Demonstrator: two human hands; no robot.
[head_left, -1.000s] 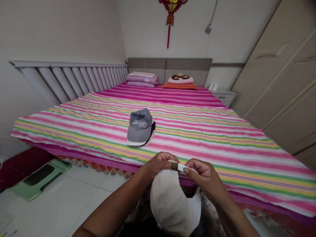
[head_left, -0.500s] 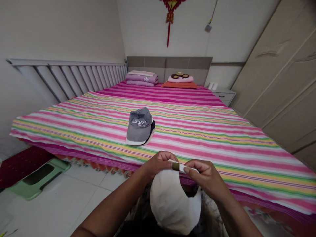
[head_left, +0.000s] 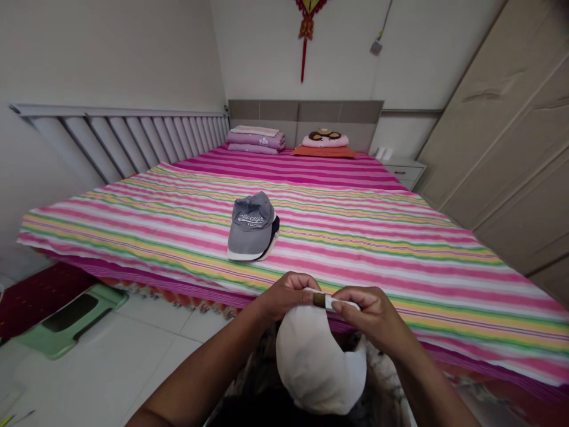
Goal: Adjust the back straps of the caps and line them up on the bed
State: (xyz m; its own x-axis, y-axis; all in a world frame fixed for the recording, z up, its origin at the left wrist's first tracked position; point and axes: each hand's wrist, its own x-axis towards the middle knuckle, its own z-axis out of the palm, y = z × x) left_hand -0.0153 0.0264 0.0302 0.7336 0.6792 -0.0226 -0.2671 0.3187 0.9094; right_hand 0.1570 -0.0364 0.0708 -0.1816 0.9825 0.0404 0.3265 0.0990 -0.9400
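A white baseball cap (head_left: 317, 362) hangs in front of me with its back opening facing up and to the right. My left hand (head_left: 291, 293) pinches its rear strap beside a brass-coloured buckle (head_left: 319, 300). On the buckle's other side, my right hand (head_left: 367, 311) grips the white strap (head_left: 344, 305) between thumb and fingers. Beyond my hands, a grey cap (head_left: 252, 228) with white lettering rests on the bed, stacked over a dark cap (head_left: 275, 226) and a pale one that show only at the edge.
The striped bedspread (head_left: 355, 222) covers the bed ahead. Folded purple bedding (head_left: 255, 140) and a pink and orange pile (head_left: 324, 145) lie by the headboard. A green stool (head_left: 66, 326) stands on the floor at left, and a white railing (head_left: 133, 139) runs along the left wall.
The white cap has shifted slightly to the right and up, its buckle along with it. Both hands keep their grip on the strap. The stacked caps have not moved.
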